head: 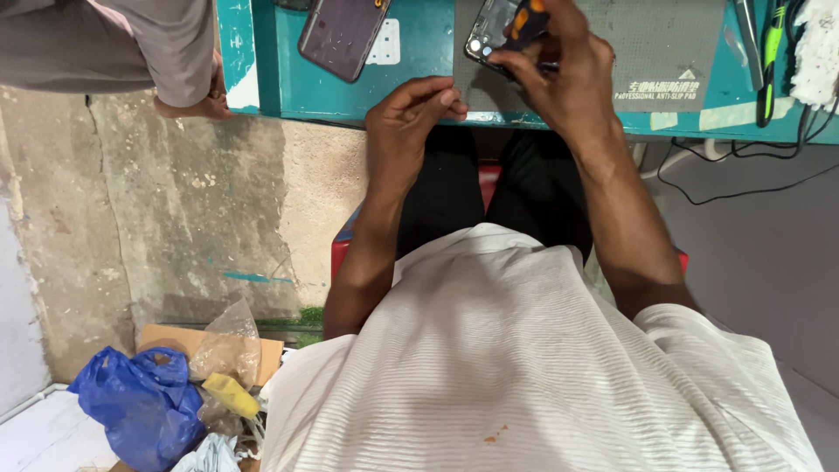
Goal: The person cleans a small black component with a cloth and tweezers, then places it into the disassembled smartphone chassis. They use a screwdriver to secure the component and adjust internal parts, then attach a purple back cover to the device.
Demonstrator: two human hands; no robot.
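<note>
My right hand (564,74) grips an orange-and-black screwdriver (527,19) over an opened dark phone (489,31) that lies on a grey anti-slip mat (647,44) at the teal bench edge. My left hand (411,114) rests at the bench's near edge, fingers curled together, thumb and fingertips pinched; whether something tiny sits between them I cannot tell. A second phone (343,33) with a dark purple back lies on the bench to the left.
Another person's hand (205,100) and grey sleeve rest at the bench's left corner. Green-handled tools (769,52) and black cables (743,175) sit at the right. On the floor at lower left are a blue plastic bag (140,402), clear plastic and cardboard.
</note>
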